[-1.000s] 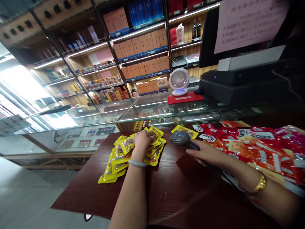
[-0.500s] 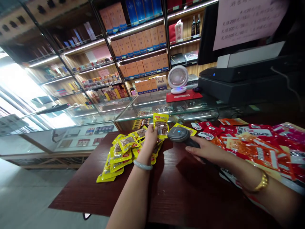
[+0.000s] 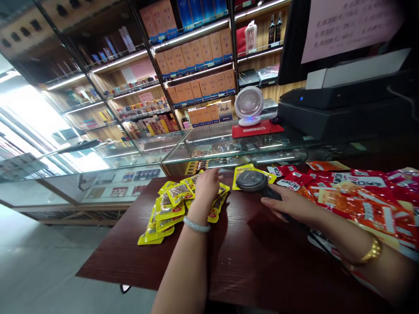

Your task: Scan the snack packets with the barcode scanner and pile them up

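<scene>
My right hand [image 3: 291, 204] is closed round the handle of a black barcode scanner [image 3: 251, 180], whose head points left over the table. Just beyond the scanner head lie yellow snack packets [image 3: 241, 170], partly covered by it. My left hand [image 3: 208, 185], with a pale bangle at the wrist, hovers at the right side of a heap of yellow snack packets [image 3: 170, 211]. Its fingers are loosely bent and partly hidden behind the hand, and no packet shows in them. Brown food is visible through the packets' clear windows.
Red and orange snack packets [image 3: 356, 196] cover the right side of the dark wooden table [image 3: 229, 261]. Behind it stand a glass display counter [image 3: 209, 144], a small white fan [image 3: 248, 104] on a red mat [image 3: 258, 129], and black checkout equipment [image 3: 340, 113]. Stocked shelves line the wall.
The yellow packet my left hand held up is out of that hand, and another yellow packet now shows behind the scanner. My left hand has gone back towards the heap. The view has shifted slightly.
</scene>
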`<action>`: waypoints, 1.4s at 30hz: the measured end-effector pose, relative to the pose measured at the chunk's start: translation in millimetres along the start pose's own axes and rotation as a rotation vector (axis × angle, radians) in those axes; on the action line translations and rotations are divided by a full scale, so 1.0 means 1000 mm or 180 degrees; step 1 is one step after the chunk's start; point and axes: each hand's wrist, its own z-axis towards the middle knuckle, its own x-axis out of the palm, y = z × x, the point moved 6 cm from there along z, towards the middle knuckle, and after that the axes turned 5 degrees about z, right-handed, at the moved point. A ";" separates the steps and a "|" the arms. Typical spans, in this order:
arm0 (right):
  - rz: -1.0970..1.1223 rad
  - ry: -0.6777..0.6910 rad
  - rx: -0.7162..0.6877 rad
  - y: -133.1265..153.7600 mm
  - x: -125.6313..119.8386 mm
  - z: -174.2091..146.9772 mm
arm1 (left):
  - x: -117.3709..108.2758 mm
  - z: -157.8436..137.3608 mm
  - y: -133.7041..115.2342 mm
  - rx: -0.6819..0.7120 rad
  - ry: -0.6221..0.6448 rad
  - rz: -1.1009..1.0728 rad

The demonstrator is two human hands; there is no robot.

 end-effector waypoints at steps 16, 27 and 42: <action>-0.0076 0.0127 0.0038 -0.001 0.004 -0.002 | -0.015 0.007 0.040 -0.0704 -0.0329 0.0556; 0.0037 0.0098 -0.0083 0.003 0.004 -0.003 | -0.011 0.004 0.015 -0.0398 -0.1011 -0.0870; -0.0049 0.0031 0.0023 -0.004 0.003 0.002 | 0.046 0.014 0.001 -0.0526 -0.0332 -0.3381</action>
